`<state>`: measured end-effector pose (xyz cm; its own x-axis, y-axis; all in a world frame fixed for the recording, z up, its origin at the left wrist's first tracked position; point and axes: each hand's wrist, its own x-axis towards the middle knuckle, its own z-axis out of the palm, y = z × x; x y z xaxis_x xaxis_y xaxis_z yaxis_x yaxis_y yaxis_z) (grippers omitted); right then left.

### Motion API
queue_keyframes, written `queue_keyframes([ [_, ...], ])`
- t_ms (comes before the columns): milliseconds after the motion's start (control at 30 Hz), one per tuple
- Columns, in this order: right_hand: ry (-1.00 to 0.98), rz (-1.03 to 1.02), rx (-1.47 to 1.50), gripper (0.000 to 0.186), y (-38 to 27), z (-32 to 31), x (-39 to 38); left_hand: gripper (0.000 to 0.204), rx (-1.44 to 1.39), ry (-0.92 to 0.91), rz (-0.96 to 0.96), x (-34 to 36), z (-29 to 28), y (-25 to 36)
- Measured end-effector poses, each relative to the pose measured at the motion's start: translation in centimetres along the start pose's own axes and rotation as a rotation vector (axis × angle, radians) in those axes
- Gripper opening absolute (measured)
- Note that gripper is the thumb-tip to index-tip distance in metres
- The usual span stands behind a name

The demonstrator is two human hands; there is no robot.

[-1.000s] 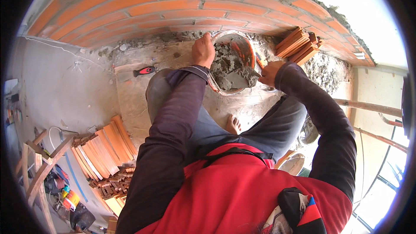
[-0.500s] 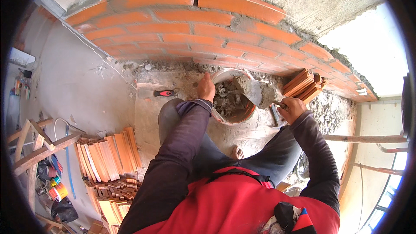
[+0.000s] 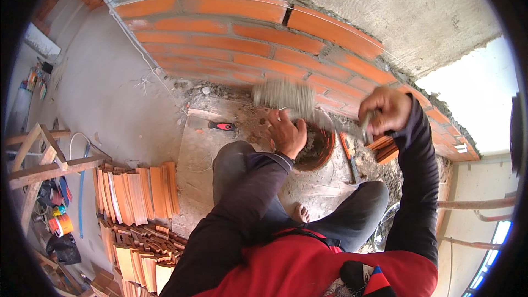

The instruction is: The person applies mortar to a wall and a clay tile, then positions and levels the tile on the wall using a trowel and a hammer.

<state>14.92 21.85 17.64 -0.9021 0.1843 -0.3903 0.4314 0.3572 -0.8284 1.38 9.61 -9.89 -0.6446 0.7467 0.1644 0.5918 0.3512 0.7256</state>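
My right hand (image 3: 388, 110) is closed round the handle of a trowel, raised to the right of the bucket. The trowel's blade, smeared by motion, carries grey mortar (image 3: 283, 96) in front of the brick wall (image 3: 264, 47). Below that load, my left hand (image 3: 287, 134) is over the left side of the bucket (image 3: 331, 146), its fingers apart and holding nothing. Whether it touches the rim I cannot tell. Inside the bucket some mortar shows, partly hidden by the hand.
A scraper with a red and black handle (image 3: 222, 126) lies left of the bucket, a hammer (image 3: 348, 154) to its right. Thin bricks (image 3: 386, 150) are piled by the wall. More brick stacks (image 3: 137, 195) and a wooden frame (image 3: 52, 173) stand at left.
My right hand has risen with the trowel, and its mortar load has swung from above the bucket toward the wall. My left hand has left its grip on the bucket rim and its fingers have spread.
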Motion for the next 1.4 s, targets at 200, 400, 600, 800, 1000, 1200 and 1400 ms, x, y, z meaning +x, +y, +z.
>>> queue_keyframes([
  [200,0.573,0.197,-0.159,0.015,3.2,-2.5,3.8,0.041,-0.087,-0.023,0.075,-0.6,-0.2,0.9],
  [400,0.669,0.004,-0.556,0.011,6.3,-1.0,4.5,0.040,-0.140,-0.079,0.105,-0.7,0.8,0.7],
  [600,0.714,0.181,-0.395,0.019,7.4,-2.3,5.7,0.041,-0.110,-0.171,0.034,-0.6,0.8,1.4],
  [800,0.915,0.120,-0.468,0.019,9.6,0.2,4.7,0.041,-0.101,-0.155,0.043,-0.6,1.2,1.1],
  [1000,1.033,-0.033,-0.822,0.011,5.1,4.4,2.9,0.037,-0.114,-0.123,0.049,-0.7,2.0,0.9],
  [1200,0.125,-0.118,-0.177,0.017,-0.7,1.7,0.9,0.046,-0.428,-0.129,0.273,-0.7,1.1,0.5],
  [1400,0.543,0.154,-0.040,0.015,4.0,-1.3,3.9,0.034,-0.117,-0.155,0.040,-1.0,1.7,1.5],
])
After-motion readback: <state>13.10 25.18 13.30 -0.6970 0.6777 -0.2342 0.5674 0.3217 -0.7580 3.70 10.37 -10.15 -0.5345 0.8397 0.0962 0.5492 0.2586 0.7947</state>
